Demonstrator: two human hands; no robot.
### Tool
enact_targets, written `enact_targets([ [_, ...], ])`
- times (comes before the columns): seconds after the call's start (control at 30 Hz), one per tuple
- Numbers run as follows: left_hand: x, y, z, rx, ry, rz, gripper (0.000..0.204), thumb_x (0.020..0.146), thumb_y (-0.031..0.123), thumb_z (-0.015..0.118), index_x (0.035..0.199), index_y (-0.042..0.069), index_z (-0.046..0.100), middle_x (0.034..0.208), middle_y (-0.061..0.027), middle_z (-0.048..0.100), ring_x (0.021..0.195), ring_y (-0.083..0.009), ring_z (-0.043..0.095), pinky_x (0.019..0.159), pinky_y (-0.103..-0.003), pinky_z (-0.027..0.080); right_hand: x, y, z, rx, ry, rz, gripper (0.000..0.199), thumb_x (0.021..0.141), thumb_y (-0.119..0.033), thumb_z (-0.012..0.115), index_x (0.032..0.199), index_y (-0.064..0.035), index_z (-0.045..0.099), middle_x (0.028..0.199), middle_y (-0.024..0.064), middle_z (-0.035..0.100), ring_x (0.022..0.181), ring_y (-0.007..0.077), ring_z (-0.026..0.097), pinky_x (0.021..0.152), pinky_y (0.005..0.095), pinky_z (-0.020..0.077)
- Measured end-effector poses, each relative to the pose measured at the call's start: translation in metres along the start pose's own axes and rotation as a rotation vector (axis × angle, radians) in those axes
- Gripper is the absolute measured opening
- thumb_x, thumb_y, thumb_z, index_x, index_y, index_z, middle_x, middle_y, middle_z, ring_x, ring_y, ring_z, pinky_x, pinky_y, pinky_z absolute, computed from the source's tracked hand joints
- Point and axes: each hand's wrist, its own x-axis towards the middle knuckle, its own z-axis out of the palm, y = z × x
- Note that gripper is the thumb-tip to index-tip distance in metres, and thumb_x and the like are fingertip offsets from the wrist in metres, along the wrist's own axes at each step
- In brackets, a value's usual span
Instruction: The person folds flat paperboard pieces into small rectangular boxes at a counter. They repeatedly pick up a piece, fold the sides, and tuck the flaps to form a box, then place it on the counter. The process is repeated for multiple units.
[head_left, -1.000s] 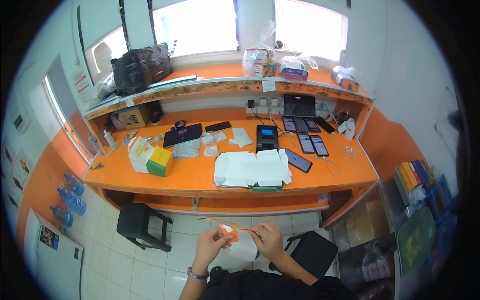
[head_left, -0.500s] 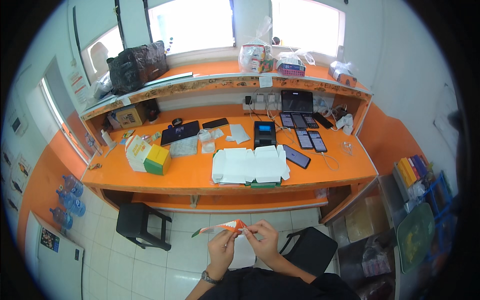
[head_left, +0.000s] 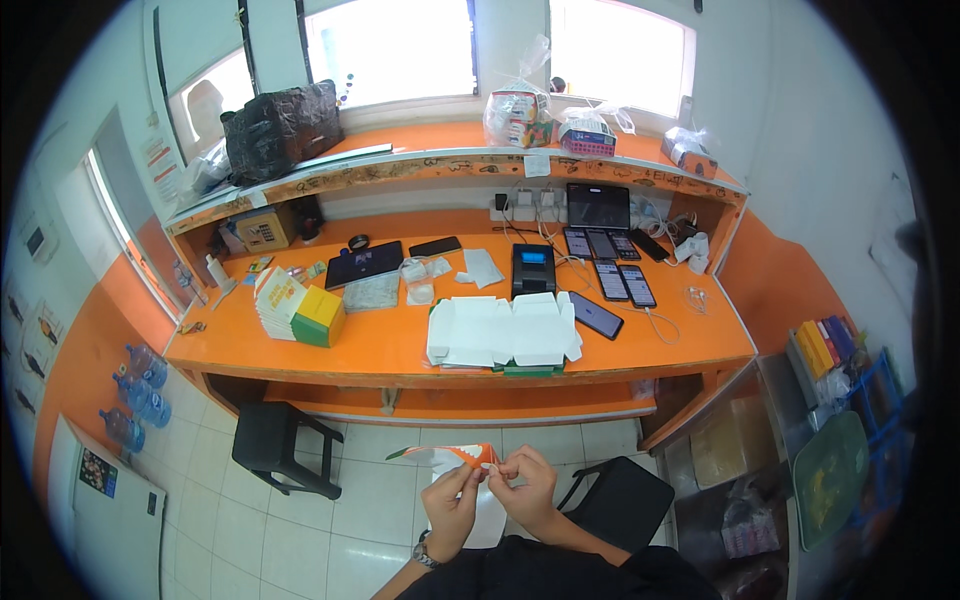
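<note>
Stack of flat cartons [head_left: 297,310], white with yellow-green end, near worktop [head_left: 400,345] left edge. White unfolded boxes [head_left: 503,330] at front edge, centre. Below the worktop, left hand [head_left: 452,503] and right hand [head_left: 528,487] both pinch an orange-white folded carton blank [head_left: 450,457]; both grips clenched on it.

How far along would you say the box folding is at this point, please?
Done: a row of white folded boxes lies on the orange counter. In hand: the left hand and right hand hold one flat orange-and-white carton, partly folded. Left: a stack of flat cartons beside a yellow-green box.
</note>
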Motion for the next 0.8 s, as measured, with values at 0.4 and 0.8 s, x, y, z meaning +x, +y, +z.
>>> enact_targets([
  [0.4, 0.0, 0.0023, 0.0, -0.108, 0.019, -0.006, 0.012, 0.08, -0.001, 0.067, 0.091, -0.004, 0.069, 0.073, -0.0107, 0.068, 0.064, -0.0135, 0.062, 0.059, -0.023, 0.047, 0.0016, -0.0026, -0.0047, -0.026, 0.018, -0.072, 0.019, 0.066, 0.007, 0.068, 0.063, -0.0005, 0.051, 0.061, 0.0074, 0.049, 0.053, 0.0151, 0.051, 0.062, 0.0284, 0.054],
  [0.8, -0.007, -0.0041, 0.0056, -0.016, 0.033, 0.057, 0.015, 0.081, -0.002, 0.065, 0.095, -0.004, 0.068, 0.083, -0.017, 0.068, 0.073, -0.0215, 0.067, 0.065, -0.026, 0.051, 0.0029, -0.0025, -0.0071, -0.063, -0.069, -0.183, 0.012, 0.068, 0.005, 0.072, 0.071, 0.0009, 0.061, 0.068, 0.0109, 0.057, 0.057, 0.021, 0.057, 0.058, 0.0287, 0.0502],
])
